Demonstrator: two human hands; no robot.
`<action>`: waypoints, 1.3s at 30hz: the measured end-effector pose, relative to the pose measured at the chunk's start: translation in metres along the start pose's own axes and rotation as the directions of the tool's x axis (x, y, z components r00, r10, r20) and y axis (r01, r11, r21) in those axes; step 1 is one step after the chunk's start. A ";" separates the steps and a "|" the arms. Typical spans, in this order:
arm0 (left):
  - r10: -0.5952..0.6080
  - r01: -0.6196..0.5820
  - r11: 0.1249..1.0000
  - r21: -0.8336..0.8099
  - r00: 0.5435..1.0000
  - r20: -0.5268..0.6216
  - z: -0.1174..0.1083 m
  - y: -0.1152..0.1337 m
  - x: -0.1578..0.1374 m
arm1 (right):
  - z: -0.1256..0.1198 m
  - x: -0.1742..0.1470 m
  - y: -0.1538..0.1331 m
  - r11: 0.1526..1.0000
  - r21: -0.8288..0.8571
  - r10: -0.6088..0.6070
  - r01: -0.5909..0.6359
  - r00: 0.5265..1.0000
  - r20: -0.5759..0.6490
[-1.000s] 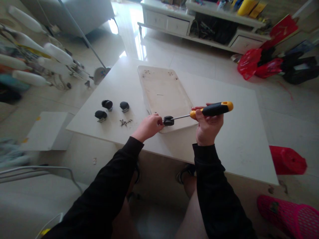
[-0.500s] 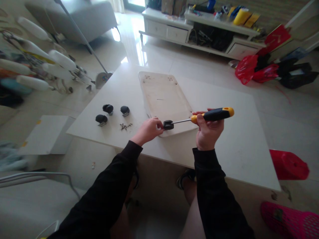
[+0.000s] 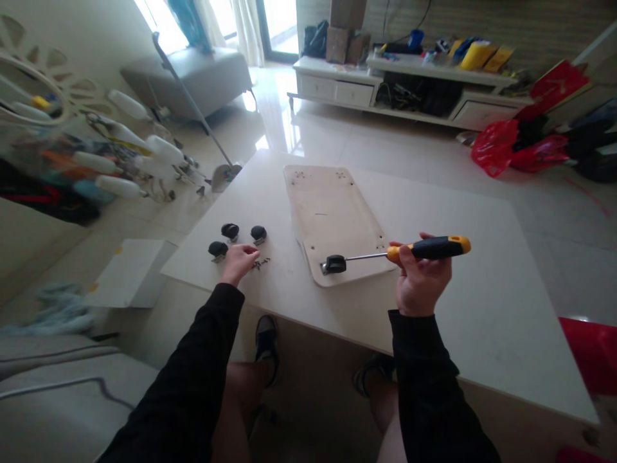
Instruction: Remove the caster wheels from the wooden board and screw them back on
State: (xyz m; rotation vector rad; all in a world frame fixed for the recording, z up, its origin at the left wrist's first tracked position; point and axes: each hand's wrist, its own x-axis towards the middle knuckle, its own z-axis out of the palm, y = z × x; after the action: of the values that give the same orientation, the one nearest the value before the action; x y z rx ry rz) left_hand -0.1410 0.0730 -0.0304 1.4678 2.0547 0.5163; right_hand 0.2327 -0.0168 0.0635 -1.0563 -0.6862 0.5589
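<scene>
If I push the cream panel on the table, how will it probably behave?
The panel is probably stiff: its face looks flat. It would likely slide, not tip, lying low on the table. The caster on it may make its near end heavier.

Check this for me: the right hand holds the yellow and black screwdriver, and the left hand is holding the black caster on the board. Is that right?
Not quite: the left hand isn't on the black caster on the board. The head view shows it at the small screws on the table. The right hand does hold the yellow and black screwdriver.
</scene>
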 end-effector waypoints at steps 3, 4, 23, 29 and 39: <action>-0.009 0.009 0.999 0.031 1.000 -0.005 0.006 -0.007 0.003 | 0.000 0.003 0.002 1.000 0.003 0.012 -0.012 1.000 0.002; -0.007 0.007 0.999 0.043 1.000 -0.004 0.006 -0.006 0.003 | 0.000 0.003 0.002 1.000 -0.003 0.018 -0.018 1.000 0.008; 0.596 -0.442 0.789 -0.427 0.719 0.357 0.047 0.107 -0.088 | 0.006 -0.013 0.003 0.999 -0.011 -0.043 0.046 0.981 0.189; 0.621 -0.497 0.770 -0.399 0.728 0.290 0.039 0.109 -0.088 | 0.013 -0.024 0.002 0.997 0.049 -0.070 0.060 0.969 0.239; 0.658 -0.556 0.749 -0.359 0.683 0.316 0.039 0.109 -0.090 | 0.020 -0.031 0.005 0.996 -0.012 -0.082 0.089 0.954 0.287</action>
State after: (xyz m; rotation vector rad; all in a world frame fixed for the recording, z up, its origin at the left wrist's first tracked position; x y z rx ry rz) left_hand -0.0148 0.0232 0.0245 1.9106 1.0801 0.6000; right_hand 0.1971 -0.0246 0.0582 -0.9723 -0.9915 0.6365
